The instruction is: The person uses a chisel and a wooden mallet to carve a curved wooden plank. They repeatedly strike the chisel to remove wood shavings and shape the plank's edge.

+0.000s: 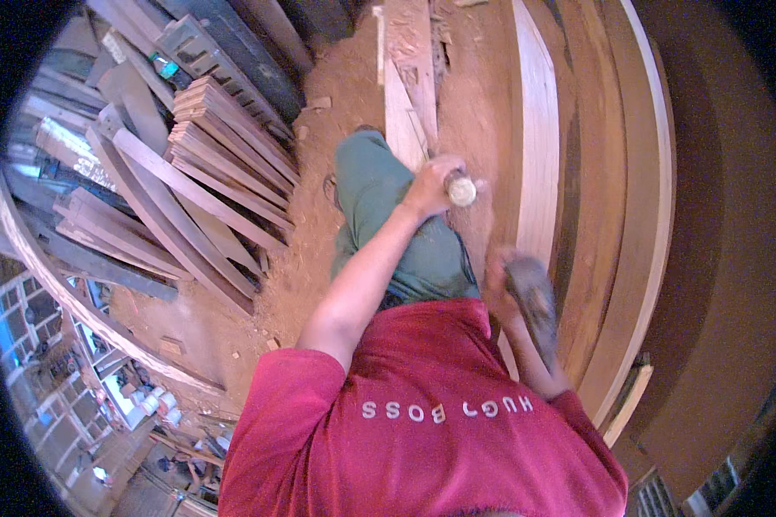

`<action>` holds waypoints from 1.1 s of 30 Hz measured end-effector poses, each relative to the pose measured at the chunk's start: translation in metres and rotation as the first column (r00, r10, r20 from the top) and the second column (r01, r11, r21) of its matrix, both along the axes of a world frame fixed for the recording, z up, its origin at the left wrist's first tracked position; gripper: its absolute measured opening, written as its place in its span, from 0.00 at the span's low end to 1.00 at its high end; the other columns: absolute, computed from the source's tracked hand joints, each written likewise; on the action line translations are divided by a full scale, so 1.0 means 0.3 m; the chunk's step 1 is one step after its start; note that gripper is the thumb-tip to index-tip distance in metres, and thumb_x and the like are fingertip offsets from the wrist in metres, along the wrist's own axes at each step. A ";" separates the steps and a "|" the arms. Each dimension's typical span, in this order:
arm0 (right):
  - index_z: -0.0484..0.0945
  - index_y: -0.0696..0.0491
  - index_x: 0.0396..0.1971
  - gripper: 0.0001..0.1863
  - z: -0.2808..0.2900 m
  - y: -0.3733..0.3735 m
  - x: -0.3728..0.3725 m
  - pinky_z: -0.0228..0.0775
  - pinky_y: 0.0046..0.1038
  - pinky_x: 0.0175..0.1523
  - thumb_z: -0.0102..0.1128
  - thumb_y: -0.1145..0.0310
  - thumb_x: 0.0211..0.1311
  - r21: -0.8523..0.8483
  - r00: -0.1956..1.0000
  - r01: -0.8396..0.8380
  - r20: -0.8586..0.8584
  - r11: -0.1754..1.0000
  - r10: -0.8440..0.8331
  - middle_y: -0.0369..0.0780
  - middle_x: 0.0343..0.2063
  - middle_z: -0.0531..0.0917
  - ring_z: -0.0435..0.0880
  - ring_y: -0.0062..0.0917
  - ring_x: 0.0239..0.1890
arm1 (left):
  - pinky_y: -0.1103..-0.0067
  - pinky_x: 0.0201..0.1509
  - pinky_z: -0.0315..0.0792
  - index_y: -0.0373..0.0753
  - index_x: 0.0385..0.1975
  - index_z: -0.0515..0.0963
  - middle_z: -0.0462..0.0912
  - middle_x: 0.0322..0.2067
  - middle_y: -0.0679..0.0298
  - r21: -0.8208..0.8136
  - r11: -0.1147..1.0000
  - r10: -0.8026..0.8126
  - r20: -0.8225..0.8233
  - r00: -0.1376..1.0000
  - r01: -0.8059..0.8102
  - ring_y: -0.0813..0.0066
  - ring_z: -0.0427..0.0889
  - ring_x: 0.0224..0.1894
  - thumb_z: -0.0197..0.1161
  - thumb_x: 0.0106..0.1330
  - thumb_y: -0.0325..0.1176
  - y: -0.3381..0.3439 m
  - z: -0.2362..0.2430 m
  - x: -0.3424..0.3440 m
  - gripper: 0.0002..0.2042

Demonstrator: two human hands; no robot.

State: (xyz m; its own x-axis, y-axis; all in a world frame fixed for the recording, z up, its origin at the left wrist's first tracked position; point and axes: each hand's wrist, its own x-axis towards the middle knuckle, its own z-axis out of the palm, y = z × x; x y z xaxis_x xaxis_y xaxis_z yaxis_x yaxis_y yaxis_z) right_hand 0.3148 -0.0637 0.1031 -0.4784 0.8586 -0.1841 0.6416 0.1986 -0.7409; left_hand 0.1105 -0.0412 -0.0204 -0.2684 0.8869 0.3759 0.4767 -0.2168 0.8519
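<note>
My left hand is closed around the handle of a chisel, whose pale round butt faces up. Its blade end lies in front of the hand, over a light plank with cuts in its surface; whether the edge touches the wood I cannot tell. Off to the right, my right hand is raised and slightly blurred, gripping a dark, worn wooden mallet. The mallet is apart from the chisel. My leg in green trousers is bent beside the plank.
Long boards run along my right side. A stack of sawn slats and curved timber pieces lie to the left. Wood shavings and dust cover the brown ground. Low at the left, another person shows small.
</note>
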 end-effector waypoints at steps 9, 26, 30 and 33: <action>0.77 0.62 0.44 0.15 -0.058 0.103 0.088 0.69 0.33 0.52 0.59 0.67 0.62 -0.064 0.983 0.115 -0.134 0.991 -0.123 0.50 0.41 0.82 0.81 0.36 0.46 | 0.70 0.40 0.72 0.35 0.36 0.72 0.77 0.29 0.62 -0.469 0.724 0.629 0.750 0.204 -0.506 0.65 0.76 0.33 0.58 0.59 0.33 0.317 0.080 -0.291 0.10; 0.78 0.57 0.45 0.14 -0.080 0.084 0.119 0.65 0.34 0.57 0.60 0.69 0.61 -0.092 0.969 0.140 -0.190 0.986 -0.156 0.45 0.42 0.81 0.79 0.35 0.47 | 0.80 0.35 0.71 0.37 0.23 0.74 0.77 0.22 0.67 -0.252 0.955 0.218 0.243 0.945 -0.156 0.79 0.76 0.28 0.60 0.55 0.23 0.042 0.132 -0.078 0.03; 0.77 0.57 0.46 0.15 -0.076 0.066 0.104 0.66 0.34 0.56 0.60 0.68 0.60 -0.141 0.962 0.126 -0.223 0.982 -0.156 0.45 0.43 0.81 0.79 0.36 0.47 | 0.80 0.35 0.71 0.37 0.22 0.74 0.78 0.22 0.66 -0.167 0.979 0.156 0.226 0.962 -0.120 0.78 0.76 0.28 0.61 0.55 0.22 0.023 0.104 -0.073 0.04; 0.77 0.57 0.47 0.16 -0.064 0.049 0.108 0.68 0.36 0.55 0.61 0.67 0.60 -0.120 0.955 0.107 -0.265 0.987 -0.135 0.47 0.42 0.81 0.80 0.38 0.47 | 0.80 0.36 0.71 0.37 0.22 0.74 0.78 0.23 0.66 -0.107 0.991 0.097 0.213 0.972 -0.075 0.78 0.76 0.29 0.61 0.54 0.21 0.010 0.096 -0.075 0.04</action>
State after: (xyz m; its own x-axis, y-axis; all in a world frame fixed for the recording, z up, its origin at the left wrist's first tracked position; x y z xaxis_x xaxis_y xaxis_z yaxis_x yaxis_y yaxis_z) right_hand 0.3472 -0.0491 0.0838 -0.4164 0.8963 -0.1522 0.4276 0.0454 -0.9028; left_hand 0.0879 -0.0381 0.0083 -0.4109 0.8864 0.2134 0.2911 -0.0943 0.9520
